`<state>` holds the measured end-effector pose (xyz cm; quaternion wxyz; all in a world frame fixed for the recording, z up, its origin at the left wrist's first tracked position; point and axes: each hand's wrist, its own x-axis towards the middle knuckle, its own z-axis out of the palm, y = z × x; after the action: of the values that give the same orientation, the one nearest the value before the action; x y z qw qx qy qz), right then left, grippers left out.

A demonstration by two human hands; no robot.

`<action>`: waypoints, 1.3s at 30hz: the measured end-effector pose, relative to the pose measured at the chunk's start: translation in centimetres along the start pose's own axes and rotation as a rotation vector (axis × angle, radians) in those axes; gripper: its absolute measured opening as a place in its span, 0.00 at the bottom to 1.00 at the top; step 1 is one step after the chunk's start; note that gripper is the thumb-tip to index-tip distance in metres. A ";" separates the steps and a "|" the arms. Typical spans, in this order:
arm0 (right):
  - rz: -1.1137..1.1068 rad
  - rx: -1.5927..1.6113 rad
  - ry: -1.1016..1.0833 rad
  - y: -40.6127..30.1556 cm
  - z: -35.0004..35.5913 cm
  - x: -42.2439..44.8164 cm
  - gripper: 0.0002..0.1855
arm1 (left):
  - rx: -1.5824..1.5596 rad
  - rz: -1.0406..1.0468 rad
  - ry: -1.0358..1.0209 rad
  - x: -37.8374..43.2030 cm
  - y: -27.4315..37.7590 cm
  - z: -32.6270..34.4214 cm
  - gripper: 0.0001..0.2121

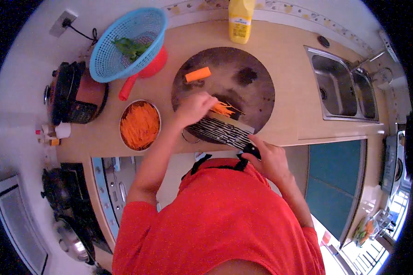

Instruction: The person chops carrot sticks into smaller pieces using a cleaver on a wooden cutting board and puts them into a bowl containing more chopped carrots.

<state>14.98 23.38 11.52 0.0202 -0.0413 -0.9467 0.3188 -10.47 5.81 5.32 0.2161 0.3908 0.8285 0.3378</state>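
My right hand grips the black handle of a broad cleaver, whose patterned blade lies over the near edge of a round, dark cutting board. Beside the blade's far side, my left hand has its fingers bent at a small heap of carrot shreds; whether it pinches any is hidden. A thick piece of carrot rests farther back on the board. To the left of my left forearm stands a round bowl filled with shredded carrot.
A blue plastic colander with green leaves sits tilted on a red handled vessel. Behind the board stands a yellow package. A dark cooker is at left, a double steel sink at right.
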 end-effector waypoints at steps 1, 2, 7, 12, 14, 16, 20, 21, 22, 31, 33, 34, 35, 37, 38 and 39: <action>0.002 0.002 0.001 0.2 -0.1 -0.2 0.27 | -0.005 0.007 0.087 -0.3 0.4 -1.5 0.12; 0.025 0.030 0.021 0.6 -0.3 -0.6 0.25 | -0.022 0.027 0.155 -0.4 -0.9 -2.4 0.10; 0.215 0.296 0.003 1.4 -0.8 -1.3 0.18 | 0.196 0.135 0.326 -2.4 -6.3 -4.2 0.05; 0.382 0.570 0.080 1.7 0.0 -1.1 0.15 | 0.470 0.174 0.222 -3.4 -6.5 -3.3 0.08; 0.377 0.593 0.115 1.4 0.1 -0.8 0.14 | 0.458 0.161 0.217 -3.5 -6.8 -3.3 0.08; 0.406 0.613 0.108 1.2 0.0 -0.7 0.14 | 0.444 0.147 0.212 -3.3 -6.8 -3.4 0.08; 0.497 0.615 0.055 1.3 -0.2 -0.8 0.16 | 0.195 -0.099 0.087 -2.5 -4.6 -3.9 0.06; 0.469 0.607 0.065 1.4 0.2 -1.0 0.16 | 0.456 -0.001 0.036 -2.6 -3.8 -4.4 0.05; 0.442 0.600 0.075 1.5 0.5 -1.0 0.16 | 0.456 -0.002 0.037 -2.6 -4.3 -4.4 0.05; 0.466 0.609 0.059 0.9 0.2 -0.9 0.15 | 0.492 0.032 -0.050 -2.5 -4.8 -4.5 0.07; 0.480 0.617 0.059 0.9 0.2 -1.0 0.15 | 0.534 0.088 -0.088 -2.3 -4.8 -4.8 0.06; 0.493 0.627 0.059 0.9 0.2 -1.0 0.15 | 0.534 0.088 -0.089 -2.2 -4.8 -4.8 0.06; 0.493 0.628 0.059 0.9 0.3 -1.0 0.15 | 0.533 0.083 -0.101 -2.2 -4.8 -4.8 0.07; 0.495 0.622 0.070 0.8 0.3 -1.1 0.15 | 0.533 0.080 -0.113 -2.2 -5.5 -4.7 0.08; 0.491 0.625 0.069 0.7 0.4 -1.1 0.15 | 0.598 0.177 -0.055 -2.4 -6.9 -4.4 0.09; 0.493 0.629 0.073 0.7 0.4 -1.1 0.15 | 0.658 0.280 -0.001 -2.4 -7.1 -4.3 0.10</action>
<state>16.12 23.57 10.80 -0.0118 -0.2704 -0.7631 0.5869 -15.24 -1.06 3.30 0.0307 0.5494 0.8312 0.0793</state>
